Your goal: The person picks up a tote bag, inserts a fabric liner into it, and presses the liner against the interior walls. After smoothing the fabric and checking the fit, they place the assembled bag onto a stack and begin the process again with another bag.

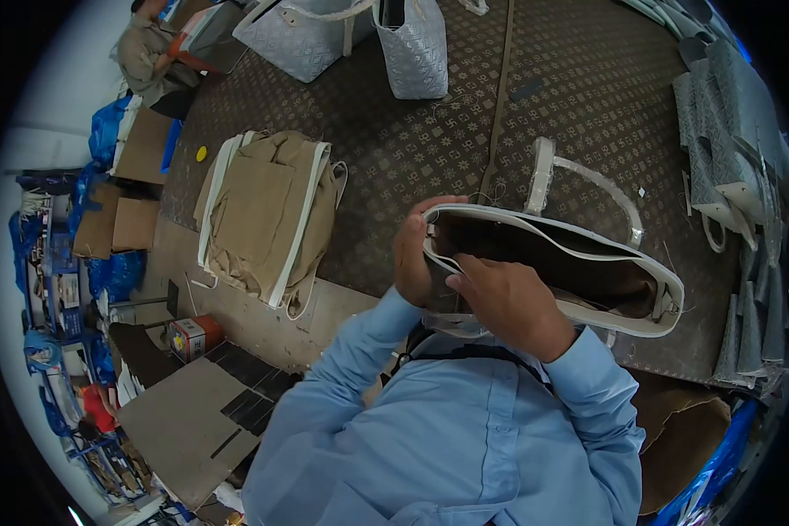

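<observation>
A handbag (pixel 666 279) with a white rim and a dark lining lies before me, its mouth open and facing up. My left hand (pixel 412 254) is wrapped around the bag's left end, fingers over the top corner. Bent over the near rim, my right hand (pixel 510 302) pinches the edge close to that same end; its fingertips are partly hidden. One bag handle (pixel 600 175), covered in clear wrap, stands out on the far side. Part of another strap shows below the bag, near my body.
A bundle of tan fabric linings (pixel 259 215) with white edging lies to the left. Grey woven-pattern bags (pixel 412 53) stand at the far side. Stacked grey bag pieces (pixel 736 131) line the right. A person (pixel 149 57) works at the far left. A yellow disc (pixel 202 153) lies nearby.
</observation>
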The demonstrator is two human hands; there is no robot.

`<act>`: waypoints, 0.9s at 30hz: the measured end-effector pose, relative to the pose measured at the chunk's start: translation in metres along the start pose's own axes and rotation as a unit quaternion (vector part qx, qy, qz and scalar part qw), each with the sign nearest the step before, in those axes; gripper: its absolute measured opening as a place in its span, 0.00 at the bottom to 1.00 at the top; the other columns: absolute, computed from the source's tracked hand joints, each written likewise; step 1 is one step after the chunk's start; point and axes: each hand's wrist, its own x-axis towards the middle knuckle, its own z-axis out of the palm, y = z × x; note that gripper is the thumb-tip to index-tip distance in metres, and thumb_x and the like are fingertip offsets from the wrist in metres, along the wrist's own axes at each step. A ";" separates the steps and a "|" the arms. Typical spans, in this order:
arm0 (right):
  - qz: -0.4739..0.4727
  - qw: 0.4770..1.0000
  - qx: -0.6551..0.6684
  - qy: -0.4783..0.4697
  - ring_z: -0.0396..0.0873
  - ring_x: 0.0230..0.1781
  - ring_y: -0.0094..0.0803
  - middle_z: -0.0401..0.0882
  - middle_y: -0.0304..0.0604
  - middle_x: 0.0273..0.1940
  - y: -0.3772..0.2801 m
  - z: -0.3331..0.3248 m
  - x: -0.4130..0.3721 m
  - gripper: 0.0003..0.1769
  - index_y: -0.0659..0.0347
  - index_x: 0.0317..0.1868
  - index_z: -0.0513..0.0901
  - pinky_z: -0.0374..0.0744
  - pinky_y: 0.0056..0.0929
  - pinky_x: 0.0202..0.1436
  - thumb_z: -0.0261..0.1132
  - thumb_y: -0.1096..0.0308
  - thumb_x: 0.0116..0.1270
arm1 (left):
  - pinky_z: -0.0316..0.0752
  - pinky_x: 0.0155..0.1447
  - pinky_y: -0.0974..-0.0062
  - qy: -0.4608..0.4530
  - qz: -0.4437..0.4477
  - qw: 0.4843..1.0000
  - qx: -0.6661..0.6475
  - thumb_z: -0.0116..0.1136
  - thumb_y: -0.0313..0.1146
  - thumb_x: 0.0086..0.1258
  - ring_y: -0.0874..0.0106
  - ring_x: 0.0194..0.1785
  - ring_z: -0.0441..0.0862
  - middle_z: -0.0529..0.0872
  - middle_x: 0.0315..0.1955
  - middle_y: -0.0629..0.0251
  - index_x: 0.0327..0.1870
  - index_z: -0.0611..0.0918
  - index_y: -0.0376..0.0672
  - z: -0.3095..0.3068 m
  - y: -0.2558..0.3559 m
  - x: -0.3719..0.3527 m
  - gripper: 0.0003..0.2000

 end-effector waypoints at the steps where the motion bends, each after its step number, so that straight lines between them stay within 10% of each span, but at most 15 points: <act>1: -0.002 1.000 0.014 0.012 0.80 0.28 0.50 0.81 0.51 0.30 0.001 0.005 0.002 0.12 0.61 0.47 0.76 0.78 0.42 0.30 0.60 0.65 0.67 | 0.72 0.61 0.68 -0.001 0.000 1.000 -0.001 0.33 0.45 0.77 0.64 0.55 0.78 0.78 0.54 0.49 0.55 0.73 0.30 0.004 -0.003 0.002 0.25; 9: -0.072 0.984 0.141 0.079 0.79 0.30 0.52 0.81 0.51 0.31 0.004 0.010 0.009 0.13 0.63 0.49 0.75 0.77 0.44 0.32 0.59 0.65 0.68 | 0.76 0.56 0.67 0.050 0.035 0.997 0.048 0.27 0.47 0.76 0.63 0.50 0.80 0.81 0.49 0.48 0.54 0.74 0.29 0.009 -0.007 0.000 0.28; 18: -0.112 0.991 -0.014 0.070 0.81 0.30 0.45 0.80 0.50 0.29 0.002 0.014 0.015 0.17 0.66 0.52 0.72 0.78 0.39 0.31 0.59 0.65 0.67 | 0.76 0.58 0.67 0.023 0.006 0.998 0.053 0.29 0.53 0.75 0.61 0.52 0.80 0.80 0.51 0.48 0.57 0.72 0.30 -0.001 -0.009 0.000 0.31; 27: -0.177 0.976 -0.127 0.012 0.80 0.25 0.42 0.78 0.49 0.26 0.002 0.019 0.031 0.10 0.65 0.34 0.73 0.77 0.36 0.26 0.57 0.66 0.69 | 0.63 0.69 0.62 -0.119 -0.127 0.984 0.023 0.29 0.58 0.74 0.57 0.64 0.71 0.72 0.61 0.46 0.65 0.66 0.31 -0.005 0.018 0.008 0.36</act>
